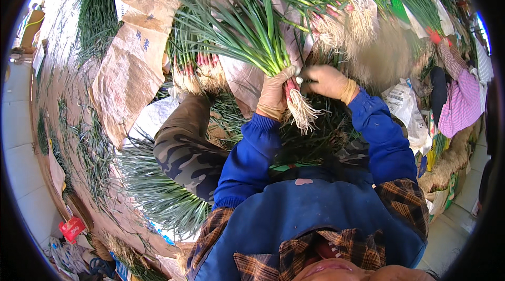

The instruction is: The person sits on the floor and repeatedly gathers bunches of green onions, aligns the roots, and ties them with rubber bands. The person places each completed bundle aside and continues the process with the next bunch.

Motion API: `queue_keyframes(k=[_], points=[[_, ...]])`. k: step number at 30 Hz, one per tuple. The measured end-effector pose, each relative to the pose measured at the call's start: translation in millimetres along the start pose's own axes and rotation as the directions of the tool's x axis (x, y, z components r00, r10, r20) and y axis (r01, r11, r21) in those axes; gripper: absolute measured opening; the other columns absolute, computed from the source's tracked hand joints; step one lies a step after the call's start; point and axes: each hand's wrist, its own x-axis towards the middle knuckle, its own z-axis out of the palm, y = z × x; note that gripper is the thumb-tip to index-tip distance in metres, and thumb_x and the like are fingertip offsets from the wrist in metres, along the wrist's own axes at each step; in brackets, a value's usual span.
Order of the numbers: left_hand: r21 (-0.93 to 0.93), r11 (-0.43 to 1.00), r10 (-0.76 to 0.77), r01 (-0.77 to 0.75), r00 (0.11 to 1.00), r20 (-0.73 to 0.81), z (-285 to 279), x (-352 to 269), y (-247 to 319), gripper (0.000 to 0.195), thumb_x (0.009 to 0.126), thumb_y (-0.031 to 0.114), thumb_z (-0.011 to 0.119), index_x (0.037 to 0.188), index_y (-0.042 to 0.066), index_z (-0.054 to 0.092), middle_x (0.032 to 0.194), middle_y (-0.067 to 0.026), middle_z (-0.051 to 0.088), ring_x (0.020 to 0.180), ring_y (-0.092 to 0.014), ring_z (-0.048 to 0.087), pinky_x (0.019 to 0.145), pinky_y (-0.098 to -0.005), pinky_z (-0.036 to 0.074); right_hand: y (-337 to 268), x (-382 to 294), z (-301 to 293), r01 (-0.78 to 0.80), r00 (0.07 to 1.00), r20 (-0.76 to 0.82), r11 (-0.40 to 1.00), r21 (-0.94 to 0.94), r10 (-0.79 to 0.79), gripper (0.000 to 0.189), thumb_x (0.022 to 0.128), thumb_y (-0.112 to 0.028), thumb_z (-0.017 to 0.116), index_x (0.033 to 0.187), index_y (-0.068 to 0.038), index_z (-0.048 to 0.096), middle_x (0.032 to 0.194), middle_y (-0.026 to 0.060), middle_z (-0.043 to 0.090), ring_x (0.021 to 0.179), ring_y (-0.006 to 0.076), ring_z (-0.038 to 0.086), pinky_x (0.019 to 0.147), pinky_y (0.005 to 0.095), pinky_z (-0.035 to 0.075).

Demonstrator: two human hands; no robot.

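Observation:
My left hand (275, 93), in a thin tan glove, is closed around a bunch of green onions (272, 50). The leaves fan out up and to the left; reddish stems and pale stringy roots hang below the fist. Just right of the stems is my right hand (325, 81), gloved as well and slightly blurred. Its fingertips come close to the bunch, and whether they pinch anything is unclear. More bunched green onions with roots (335, 18) lie beyond my hands on pale cloth. Smaller bunches with red stems (201, 70) lie to the left.
A brown woven sack (130, 60) lies at the left over scattered leaves. Cut green leaves (165, 190) are heaped beside my leg. A printed white sack (408, 111) stands at the right, near a co-worker in a pink checked garment (461, 99) with a red-gloved hand (434, 36).

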Motion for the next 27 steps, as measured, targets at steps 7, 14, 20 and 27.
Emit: queue_keyframes(k=[7,14,20,27], points=[[-0.224,0.968,-0.083,0.118,0.983,0.161,-8.7,3.8,1.7,0.021,0.089,0.019,0.071,0.099,0.001,0.065,0.076,-0.0082,0.066,0.066,-0.02,0.063,0.058,-0.03,0.054,2.1,54.8,-44.4,-0.452,0.877,-0.432,0.664,-0.596,0.209,0.017,0.085,-0.012,0.059,0.097,-0.004,0.069,0.1,0.0163,0.07,0.089,0.0326,0.07,0.074,0.0444,0.056],[0.128,0.991,-0.026,0.029,0.999,-0.027,6.6,13.2,-15.6,0.014,0.09,0.007,0.068,0.093,-0.007,0.069,0.061,-0.0125,0.064,0.036,-0.018,0.052,0.032,-0.0275,0.041,-23.9,-5.9,-13.3,-0.245,0.913,-0.402,0.701,-0.67,-0.065,0.016,0.09,-0.022,0.06,0.081,-0.01,0.063,0.074,0.0088,0.063,0.068,0.0287,0.066,0.06,0.0421,0.052],[0.137,0.99,-0.025,0.045,0.989,-0.144,12.9,8.0,-33.1,0.007,0.086,0.001,0.071,0.082,-0.004,0.067,0.061,-0.0115,0.064,0.038,-0.017,0.054,0.032,-0.0271,0.038,-56.8,-33.4,9.5,-0.169,0.925,-0.378,0.925,-0.339,0.031,0.024,0.09,-0.033,0.064,0.093,-0.01,0.06,0.079,0.0122,0.065,0.072,0.0343,0.065,0.066,0.0441,0.052],[0.142,0.989,0.024,-0.033,0.998,0.065,2.3,-2.3,-28.3,0.02,0.09,0.01,0.065,0.077,-0.005,0.064,0.062,-0.0141,0.063,0.038,-0.017,0.051,0.031,-0.0254,0.039,-46.0,-34.6,-19.9,-0.117,0.858,-0.449,0.946,0.303,0.25,0.048,0.089,-0.023,0.073,0.133,-0.007,0.061,0.122,0.0116,0.067,0.087,0.0157,0.068,0.078,0.0293,0.053]])
